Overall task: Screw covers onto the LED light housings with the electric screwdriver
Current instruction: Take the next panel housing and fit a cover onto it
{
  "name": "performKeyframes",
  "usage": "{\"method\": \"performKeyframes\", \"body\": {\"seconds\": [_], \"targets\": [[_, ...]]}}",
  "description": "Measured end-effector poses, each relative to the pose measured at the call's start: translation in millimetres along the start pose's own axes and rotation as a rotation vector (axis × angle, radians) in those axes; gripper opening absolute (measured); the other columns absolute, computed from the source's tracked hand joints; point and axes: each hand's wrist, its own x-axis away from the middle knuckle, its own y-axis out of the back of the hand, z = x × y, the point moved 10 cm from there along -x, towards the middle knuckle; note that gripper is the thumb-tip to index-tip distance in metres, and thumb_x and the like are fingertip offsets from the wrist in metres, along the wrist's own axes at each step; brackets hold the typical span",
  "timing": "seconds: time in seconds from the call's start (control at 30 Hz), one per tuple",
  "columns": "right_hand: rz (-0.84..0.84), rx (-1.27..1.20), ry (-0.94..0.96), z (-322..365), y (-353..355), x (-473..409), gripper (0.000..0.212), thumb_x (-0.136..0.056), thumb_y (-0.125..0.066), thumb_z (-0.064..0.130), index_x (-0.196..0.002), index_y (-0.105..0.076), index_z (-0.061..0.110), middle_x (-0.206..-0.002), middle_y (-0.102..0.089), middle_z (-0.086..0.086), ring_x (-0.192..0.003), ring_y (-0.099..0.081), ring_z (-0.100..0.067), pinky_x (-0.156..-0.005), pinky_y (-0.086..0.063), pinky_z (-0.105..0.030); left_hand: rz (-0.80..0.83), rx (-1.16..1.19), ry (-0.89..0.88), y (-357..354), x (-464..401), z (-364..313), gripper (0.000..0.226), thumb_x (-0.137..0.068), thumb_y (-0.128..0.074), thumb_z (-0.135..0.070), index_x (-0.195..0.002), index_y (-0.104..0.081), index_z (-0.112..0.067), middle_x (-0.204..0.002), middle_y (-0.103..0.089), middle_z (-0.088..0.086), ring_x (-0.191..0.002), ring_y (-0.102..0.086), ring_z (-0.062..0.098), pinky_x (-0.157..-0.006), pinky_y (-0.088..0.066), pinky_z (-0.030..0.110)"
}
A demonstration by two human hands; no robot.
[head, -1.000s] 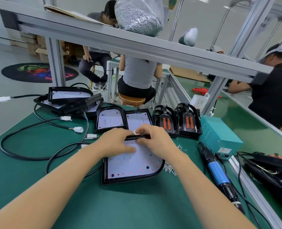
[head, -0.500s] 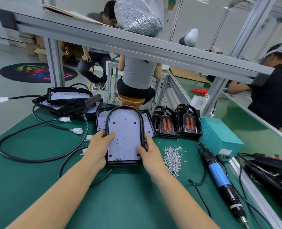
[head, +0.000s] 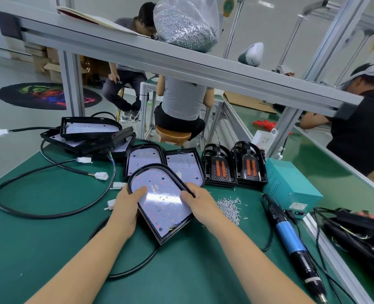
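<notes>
Left hand (head: 128, 206) and right hand (head: 200, 204) grip the LED housing (head: 159, 201) by its edges, tilted above the green tabletop (head: 39, 238).

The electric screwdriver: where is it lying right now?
In the head view, the electric screwdriver lies untouched on the green mat at the person's right, between the loose screw pile and the teal power box.

The LED light housing (head: 159, 205) has a matt black plastic rim around a glossy white board. Beneath it, the bench mat (head: 28, 238) looks dull green. Loose screws (head: 228, 207) shine like bright metal; the electric screwdriver (head: 291, 235) has a glossy blue barrel.
</notes>
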Motion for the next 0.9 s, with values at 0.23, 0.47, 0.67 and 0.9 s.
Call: {"method": "performKeyframes", "body": {"seconds": [0.23,0.47,0.67,0.9], "targets": [[-0.296,-0.085,-0.13,-19,46,-8,0.029,-0.101,-0.047,0.029,-0.106,-0.067,0.009,-0.101,-0.066,-0.007,-0.088,-0.054,-0.019,-0.078,-0.038,-0.028,-0.04,0.003,-0.073,3,6,-3,0.02,-0.096,-0.051,-0.009,-0.114,-0.058,-0.014,-0.106,-0.067,0.003,-0.098,-0.061,0.023,-0.089,-0.048,0.036],[-0.509,0.471,-0.133,-27,107,-24,0.026,-0.097,-0.057,0.019,-0.123,-0.063,0.015,-0.131,-0.053,-0.007,-0.112,-0.058,-0.027,-0.089,-0.047,-0.036,-0.033,0.012,-0.06,3,5,-3,0.018,-0.097,-0.05,-0.011,-0.11,-0.06,-0.019,-0.105,-0.068,-0.001,-0.097,-0.063,0.019,-0.085,-0.048,0.033],[-0.54,0.521,-0.195,-36,118,-42,0.042,-0.098,-0.058,0.026,-0.134,-0.048,0.009,-0.133,-0.051,-0.014,-0.124,-0.044,-0.032,-0.087,-0.045,-0.041,-0.033,0.017,-0.04,4,5,0,0.02,-0.097,-0.05,-0.014,-0.115,-0.059,-0.019,-0.108,-0.069,-0.001,-0.1,-0.064,0.019,-0.084,-0.049,0.034],[-0.498,0.608,-0.301,-38,109,-64,0.058,-0.094,-0.062,0.039,-0.133,-0.037,0.004,-0.136,-0.047,-0.02,-0.127,-0.042,-0.037,-0.088,-0.045,-0.043,-0.053,-0.029,-0.026,5,4,1,0.019,-0.097,-0.051,-0.018,-0.113,-0.06,-0.022,-0.118,-0.066,0.002,-0.113,-0.059,0.024,-0.105,-0.041,0.045]]}}
